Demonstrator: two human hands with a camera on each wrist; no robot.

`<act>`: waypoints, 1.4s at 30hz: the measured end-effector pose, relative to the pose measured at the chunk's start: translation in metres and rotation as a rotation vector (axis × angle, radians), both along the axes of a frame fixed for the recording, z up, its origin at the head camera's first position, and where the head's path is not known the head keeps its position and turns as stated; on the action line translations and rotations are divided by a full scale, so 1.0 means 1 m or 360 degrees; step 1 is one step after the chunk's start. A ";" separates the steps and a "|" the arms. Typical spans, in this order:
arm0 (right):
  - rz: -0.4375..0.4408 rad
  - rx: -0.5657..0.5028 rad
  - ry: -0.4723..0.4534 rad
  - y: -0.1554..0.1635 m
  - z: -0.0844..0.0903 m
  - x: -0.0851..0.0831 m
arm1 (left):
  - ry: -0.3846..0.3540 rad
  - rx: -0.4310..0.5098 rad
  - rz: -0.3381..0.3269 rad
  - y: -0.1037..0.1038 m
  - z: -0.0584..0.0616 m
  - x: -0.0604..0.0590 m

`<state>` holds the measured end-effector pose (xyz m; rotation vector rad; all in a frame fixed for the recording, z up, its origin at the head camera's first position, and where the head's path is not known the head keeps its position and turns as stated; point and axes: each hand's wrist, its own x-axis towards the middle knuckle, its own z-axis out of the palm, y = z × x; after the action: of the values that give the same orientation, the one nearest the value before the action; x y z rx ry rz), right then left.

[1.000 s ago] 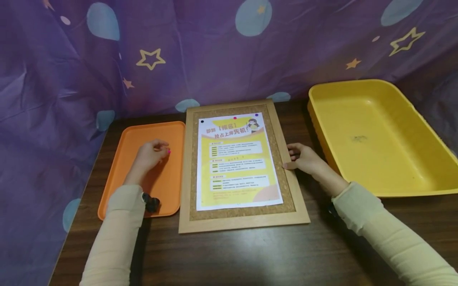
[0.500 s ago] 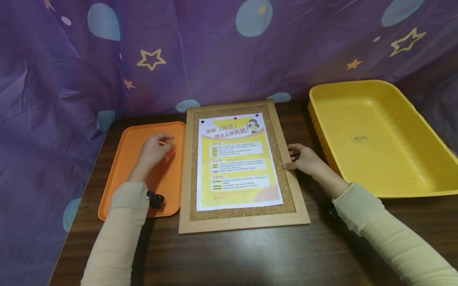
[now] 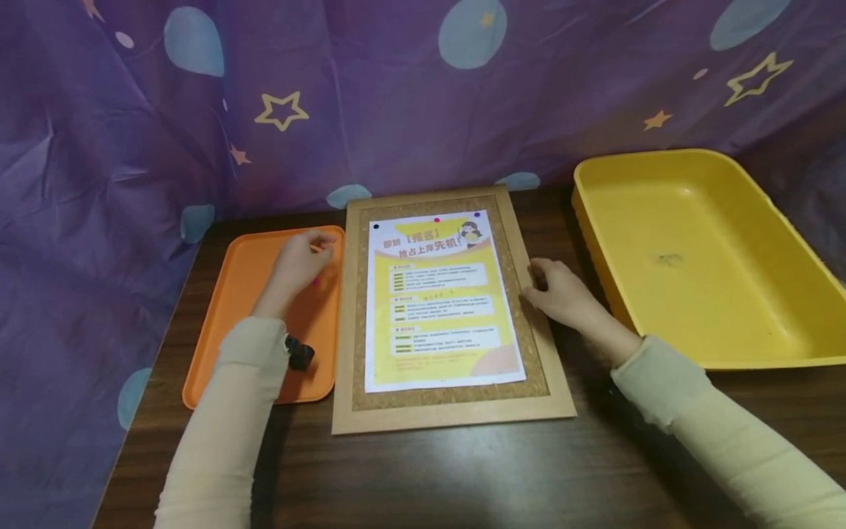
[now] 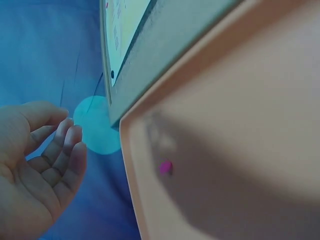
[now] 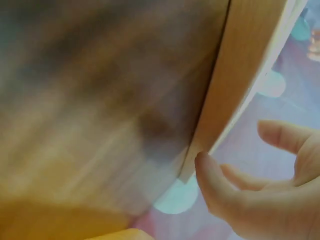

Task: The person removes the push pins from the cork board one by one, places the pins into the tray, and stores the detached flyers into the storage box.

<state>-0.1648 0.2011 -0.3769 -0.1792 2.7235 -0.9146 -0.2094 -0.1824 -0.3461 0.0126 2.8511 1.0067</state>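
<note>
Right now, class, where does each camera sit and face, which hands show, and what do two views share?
Head: worn on the head, facing forward and down at the framed board; left hand, right hand and sleeves show.
Left wrist: on that wrist, facing the orange tray; left hand shows.
Right wrist: on that wrist, facing table and board's edge; right hand shows.
Shared: head and left wrist show the tray.

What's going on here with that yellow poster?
A person has a corkboard in front of them, with the poster on it and a black pin, a pink pin and a purple pin along its top. Their left hand, seemingly holding nothing, is over the orange tray, where a small pink thing, maybe another pin, lies. Their right hand is at the board's right edge. A yellow tub stands to the right.
</note>
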 end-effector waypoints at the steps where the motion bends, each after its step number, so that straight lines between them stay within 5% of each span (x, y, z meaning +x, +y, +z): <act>1: 0.0014 0.0043 0.0026 -0.002 0.001 -0.001 | -0.0001 -0.0015 -0.0002 0.002 0.001 -0.001; 15: 0.0424 0.0478 0.0328 -0.024 -0.009 -0.003 | -0.0003 -0.0054 -0.0010 0.026 -0.005 -0.018; 22: 0.0627 0.0563 0.0437 -0.023 -0.020 0.000 | -0.0011 -0.0058 0.0005 0.036 -0.010 -0.027; 42: 0.0667 0.0580 0.0430 -0.023 -0.029 0.004 | 0.0013 -0.0043 0.0111 0.054 -0.028 -0.052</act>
<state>-0.1606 0.1780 -0.4055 -0.8109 2.8621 -0.2894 -0.2613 -0.1286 -0.3739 -0.0860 2.8907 0.9827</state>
